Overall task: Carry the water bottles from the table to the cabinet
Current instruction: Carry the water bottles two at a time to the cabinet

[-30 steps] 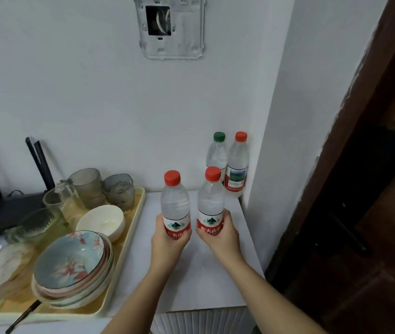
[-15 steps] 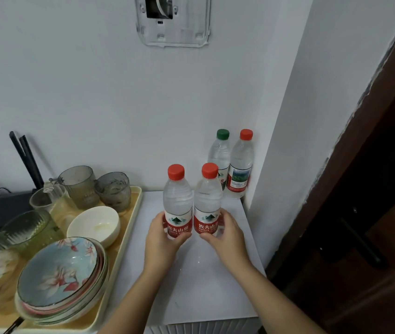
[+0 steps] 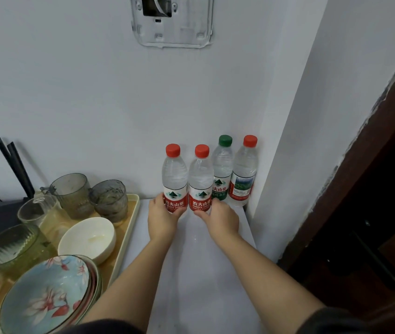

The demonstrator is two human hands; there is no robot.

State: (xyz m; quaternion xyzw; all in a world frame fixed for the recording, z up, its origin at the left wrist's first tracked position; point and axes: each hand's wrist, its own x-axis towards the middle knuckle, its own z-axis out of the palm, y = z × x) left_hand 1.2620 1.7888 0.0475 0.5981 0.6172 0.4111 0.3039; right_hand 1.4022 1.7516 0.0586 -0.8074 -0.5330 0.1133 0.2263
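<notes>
two water bottles stand upright, touching side by side, near the back wall; their bases are hidden behind the hands. left hand (image 3: 161, 220) curled round label of left bottle (image 3: 174, 179). right hand (image 3: 223, 219) curled round label of right bottle (image 3: 201, 182). hands apart, one per bottle. at 2 o'clock of the pair: green-capped bottle (image 3: 223, 165) and corner bottle (image 3: 244, 174) on the white surface (image 3: 191, 273). dish tray (image 3: 128, 227) at 9 o'clock.
</notes>
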